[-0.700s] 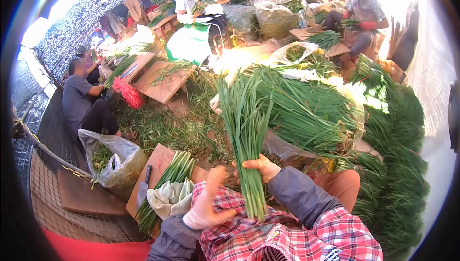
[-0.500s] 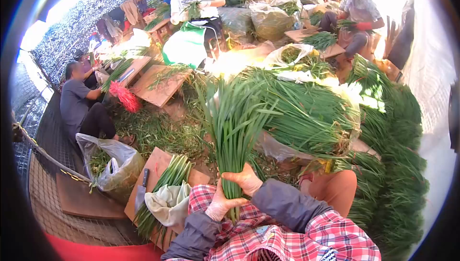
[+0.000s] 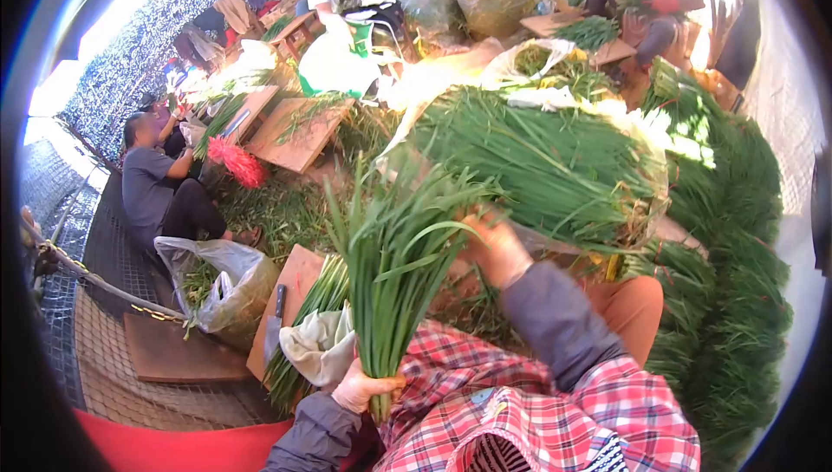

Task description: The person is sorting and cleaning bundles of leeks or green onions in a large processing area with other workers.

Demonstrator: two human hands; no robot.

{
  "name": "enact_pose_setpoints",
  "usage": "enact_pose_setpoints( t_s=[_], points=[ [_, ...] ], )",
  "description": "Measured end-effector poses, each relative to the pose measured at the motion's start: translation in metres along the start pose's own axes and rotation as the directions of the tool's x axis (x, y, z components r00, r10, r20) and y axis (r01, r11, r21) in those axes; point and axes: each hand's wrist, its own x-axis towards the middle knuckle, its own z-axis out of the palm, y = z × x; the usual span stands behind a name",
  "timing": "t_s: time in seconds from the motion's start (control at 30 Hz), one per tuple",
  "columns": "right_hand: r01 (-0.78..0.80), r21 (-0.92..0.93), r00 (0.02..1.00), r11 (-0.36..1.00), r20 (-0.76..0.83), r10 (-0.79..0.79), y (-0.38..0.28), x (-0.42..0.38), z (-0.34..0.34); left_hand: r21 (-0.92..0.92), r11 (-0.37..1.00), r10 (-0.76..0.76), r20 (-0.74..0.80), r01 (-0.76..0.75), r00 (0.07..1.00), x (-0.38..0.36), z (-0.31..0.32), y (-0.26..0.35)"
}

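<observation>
Grip has changed: your left hand [image 3: 362,388] alone now clamps the stem end of the chive bunch [image 3: 394,251], upright over your lap, where both hands held it half a second ago. Your right hand [image 3: 496,251] has let go and risen, blurred, fingers loosely open beside the leaf tips, touching the big chive pile [image 3: 555,160]. Cutting board [image 3: 295,277] and knife [image 3: 274,326] lie untouched at your left.

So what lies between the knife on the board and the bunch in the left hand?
Head view: a crumpled pale cloth lying over cut greens.
</observation>
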Motion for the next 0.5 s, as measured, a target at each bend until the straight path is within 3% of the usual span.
enact_pose_setpoints(
  t_s=[0.1, 0.13, 0.17, 0.27, 0.3, 0.37, 0.4, 0.47, 0.5],
  points=[
    [0.198, -0.321, 0.908, 0.926, -0.297, -0.297, -0.036, 0.008, -0.04, -0.084, 0.994, -0.075, -0.055, 0.07, 0.996, -0.022, -0.016, -0.004],
    [0.288, -0.363, 0.877, 0.886, -0.272, -0.397, -0.048, 0.005, -0.052, -0.076, 0.997, -0.027, -0.048, 0.023, 0.998, -0.024, -0.021, -0.009],
    [0.308, -0.361, 0.892, 0.88, -0.211, -0.399, -0.059, 0.002, -0.057, -0.092, 0.996, -0.025, -0.046, 0.021, 0.999, -0.024, -0.03, -0.017],
    [0.342, -0.486, 0.922, 0.804, 0.008, -0.387, -0.082, -0.017, -0.015, -0.105, 0.994, -0.005, -0.014, 0.003, 1.0, -0.028, -0.039, -0.019],
    [0.35, -0.574, 0.934, 0.74, 0.147, -0.327, -0.083, -0.019, -0.006, -0.108, 0.994, 0.002, 0.002, -0.002, 1.0, -0.029, -0.039, -0.017],
    [0.421, -0.708, 0.903, 0.567, 0.389, -0.185, -0.068, -0.02, -0.002, -0.125, 0.992, -0.032, 0.002, 0.032, 0.999, -0.032, -0.036, -0.015],
    [0.491, -0.774, 0.865, 0.4, 0.489, -0.116, -0.062, -0.018, 0.0, -0.136, 0.99, -0.041, 0.003, 0.041, 0.999, -0.031, -0.034, -0.017],
    [0.502, -0.831, 0.853, 0.24, 0.521, 0.02, -0.051, -0.014, 0.006, -0.179, 0.981, -0.069, 0.041, 0.075, 0.997, -0.03, -0.039, -0.029],
    [0.436, -0.853, 0.881, 0.287, 0.469, 0.054, -0.044, -0.016, 0.013, -0.17, 0.982, -0.079, 0.049, 0.086, 0.996, -0.029, -0.037, -0.029]
  ],
)
